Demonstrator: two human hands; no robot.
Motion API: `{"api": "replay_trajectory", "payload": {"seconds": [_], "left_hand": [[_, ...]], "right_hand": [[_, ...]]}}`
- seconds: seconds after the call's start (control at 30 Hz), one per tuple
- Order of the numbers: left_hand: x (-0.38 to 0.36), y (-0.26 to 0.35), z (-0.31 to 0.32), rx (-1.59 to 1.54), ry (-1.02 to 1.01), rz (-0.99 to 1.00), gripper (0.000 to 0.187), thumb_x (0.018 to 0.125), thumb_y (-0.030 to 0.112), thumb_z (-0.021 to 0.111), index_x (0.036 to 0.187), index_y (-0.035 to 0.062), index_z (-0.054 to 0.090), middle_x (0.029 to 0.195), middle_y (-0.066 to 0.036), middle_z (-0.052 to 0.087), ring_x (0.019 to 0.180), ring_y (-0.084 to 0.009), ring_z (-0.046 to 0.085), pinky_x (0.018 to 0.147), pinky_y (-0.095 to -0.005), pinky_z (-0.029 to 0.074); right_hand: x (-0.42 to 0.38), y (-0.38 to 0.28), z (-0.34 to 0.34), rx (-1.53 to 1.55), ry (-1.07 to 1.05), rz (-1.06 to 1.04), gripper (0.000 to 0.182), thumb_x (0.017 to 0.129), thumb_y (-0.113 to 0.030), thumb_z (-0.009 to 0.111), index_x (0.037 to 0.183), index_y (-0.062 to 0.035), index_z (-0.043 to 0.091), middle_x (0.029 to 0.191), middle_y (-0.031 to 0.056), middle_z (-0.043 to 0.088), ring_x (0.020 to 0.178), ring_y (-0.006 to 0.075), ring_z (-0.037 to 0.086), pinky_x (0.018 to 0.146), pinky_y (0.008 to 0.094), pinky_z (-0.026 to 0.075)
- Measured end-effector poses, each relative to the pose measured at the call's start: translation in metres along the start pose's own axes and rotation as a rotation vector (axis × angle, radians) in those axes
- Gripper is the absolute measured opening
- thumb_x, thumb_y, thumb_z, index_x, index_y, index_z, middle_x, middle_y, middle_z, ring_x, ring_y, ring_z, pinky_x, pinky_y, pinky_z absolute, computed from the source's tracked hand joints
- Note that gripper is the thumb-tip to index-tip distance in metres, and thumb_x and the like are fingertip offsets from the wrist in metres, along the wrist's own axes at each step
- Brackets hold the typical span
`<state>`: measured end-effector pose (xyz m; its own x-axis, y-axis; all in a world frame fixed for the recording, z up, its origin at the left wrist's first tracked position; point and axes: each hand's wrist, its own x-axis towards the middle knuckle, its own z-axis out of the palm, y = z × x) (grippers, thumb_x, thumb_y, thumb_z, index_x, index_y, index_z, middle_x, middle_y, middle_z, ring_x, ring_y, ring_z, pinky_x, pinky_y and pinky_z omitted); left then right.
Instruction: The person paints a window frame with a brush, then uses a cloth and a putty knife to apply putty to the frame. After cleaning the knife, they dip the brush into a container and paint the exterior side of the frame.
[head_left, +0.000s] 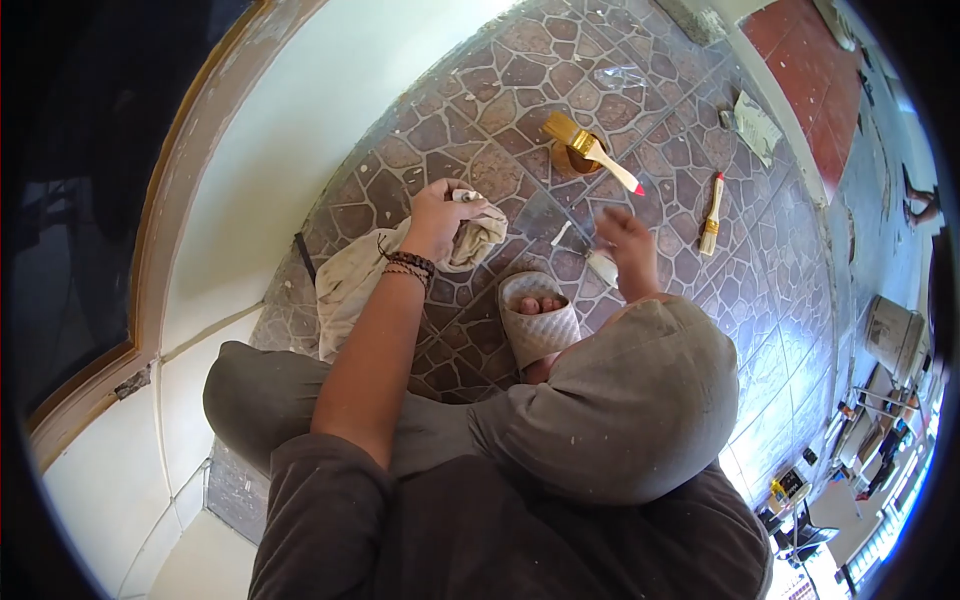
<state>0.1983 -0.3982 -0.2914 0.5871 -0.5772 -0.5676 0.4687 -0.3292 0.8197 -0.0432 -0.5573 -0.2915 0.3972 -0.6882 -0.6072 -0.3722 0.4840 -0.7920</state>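
My left hand (440,215) is closed on a crumpled beige cloth (480,238), part of which trails down beside my forearm. A small whitish tip shows at its thumb and fingers. Motion blurs my right hand (628,240), raised over the floor in front of my knee, its fingers smeared. Just below it lies a pale rounded thing (602,268), and left of it a thin white piece (560,234). Beyond the hands, a wide paintbrush (590,148) rests across the top of a round brown container (572,160). A second paintbrush (712,215) lies on the floor to the right.
Stone-patterned tiles (430,135) cover the floor, with a white wall (270,130) close on the left. My slippered foot (540,315) stands between the hands. Farther off lie a clear plastic wrapper (620,77) and a crumpled paper (755,128). Assorted items crowd the far right.
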Motion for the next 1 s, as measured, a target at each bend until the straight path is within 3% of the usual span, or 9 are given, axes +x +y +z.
{"api": "replay_trajectory", "payload": {"seconds": [0.03,0.1,0.2,0.37,0.47,0.53,0.63,0.83,1.0], "left_hand": [[-0.002,0.005,-0.004,-0.049,-0.059,-0.056,0.02,0.079,-0.004,0.068,0.094,0.0035,0.057,0.081,-0.004,0.064,0.069,-0.0109,0.061,0.06,-0.0208,0.046],[-0.004,0.009,-0.011,-0.093,-0.111,-0.106,0.019,0.079,-0.003,0.068,0.091,0.005,0.057,0.08,-0.004,0.064,0.067,-0.0097,0.059,0.058,-0.0204,0.045],[-0.004,0.014,-0.02,-0.097,-0.162,-0.002,0.016,0.082,-0.003,0.065,0.086,0.0086,0.055,0.08,-0.001,0.062,0.065,-0.007,0.055,0.059,-0.0189,0.042],[-0.016,0.045,-0.033,-0.307,-0.18,0.055,0.032,0.088,-0.005,0.054,0.119,0.0036,0.054,0.089,-0.005,0.063,0.081,-0.0124,0.06,0.074,-0.0252,0.05],[-0.023,0.058,-0.045,-0.46,-0.211,0.076,0.033,0.088,-0.005,0.05,0.12,0.0028,0.052,0.097,-0.007,0.063,0.087,-0.013,0.06,0.077,-0.0251,0.05],[-0.028,0.067,-0.055,-0.371,-0.211,0.118,0.034,0.088,-0.006,0.048,0.121,0.0019,0.051,0.101,-0.008,0.062,0.089,-0.0133,0.06,0.078,-0.025,0.05],[-0.036,0.079,-0.062,-0.243,-0.215,0.183,0.036,0.087,-0.008,0.046,0.122,0.0004,0.05,0.105,-0.009,0.062,0.093,-0.0136,0.06,0.08,-0.025,0.05],[-0.043,0.095,-0.067,-0.232,-0.242,0.206,0.036,0.086,-0.008,0.048,0.121,-0.0004,0.05,0.106,-0.01,0.062,0.094,-0.0144,0.06,0.083,-0.0261,0.05],[-0.055,0.119,-0.064,-0.26,-0.333,0.173,0.036,0.085,-0.006,0.053,0.12,-0.0001,0.051,0.102,-0.01,0.064,0.091,-0.0145,0.062,0.082,-0.0264,0.051]], "right_hand": [[-0.01,0.011,0.001,0.001,-0.01,-0.001,0.041,0.08,-0.032,0.073,0.109,-0.0059,0.06,0.096,0.0066,0.064,0.084,0.0196,0.06,0.072,0.0332,0.049],[-0.028,0.029,0.006,-1.157,0.228,-0.67,0.042,0.073,-0.027,0.076,0.106,-0.0083,0.059,0.099,0.009,0.061,0.096,0.0285,0.058,0.082,0.0428,0.044],[-0.029,0.04,0.006,-1.105,0.079,-0.516,0.043,0.068,-0.024,0.076,0.104,-0.0101,0.057,0.101,0.0108,0.059,0.104,0.0341,0.053,0.089,0.0479,0.038],[-0.018,0.058,0.002,-0.88,-0.023,-0.579,0.038,0.073,-0.02,0.074,0.102,-0.0059,0.054,0.095,0.0149,0.06,0.089,0.0362,0.058,0.074,0.0433,0.045],[-0.042,0.008,0.023,-0.751,-0.13,-0.394,0.036,0.075,-0.018,0.073,0.1,-0.0035,0.053,0.087,0.0158,0.061,0.079,0.0312,0.061,0.067,0.0401,0.046],[-0.054,-0.021,0.039,-0.662,-0.185,-0.367,0.033,0.08,-0.019,0.072,0.101,-0.0026,0.053,0.077,0.0114,0.062,0.069,0.0208,0.059,0.062,0.0358,0.046],[-0.055,-0.046,0.052,-0.583,-0.222,-0.394,0.027,0.084,-0.017,0.068,0.104,-0.003,0.056,0.072,0.0065,0.06,0.063,0.0129,0.054,0.057,0.0313,0.044],[-0.061,-0.106,0.07,-0.607,-0.182,-0.58,0.026,0.085,-0.023,0.067,0.103,-0.0045,0.061,0.06,0.0085,0.058,0.052,0.0168,0.055,0.052,0.0339,0.042],[-0.029,-0.095,0.085,-0.729,-0.051,-0.732,0.029,0.084,-0.024,0.067,0.102,-0.002,0.062,0.06,0.006,0.058,0.054,0.0142,0.054,0.053,0.0329,0.043]]}}
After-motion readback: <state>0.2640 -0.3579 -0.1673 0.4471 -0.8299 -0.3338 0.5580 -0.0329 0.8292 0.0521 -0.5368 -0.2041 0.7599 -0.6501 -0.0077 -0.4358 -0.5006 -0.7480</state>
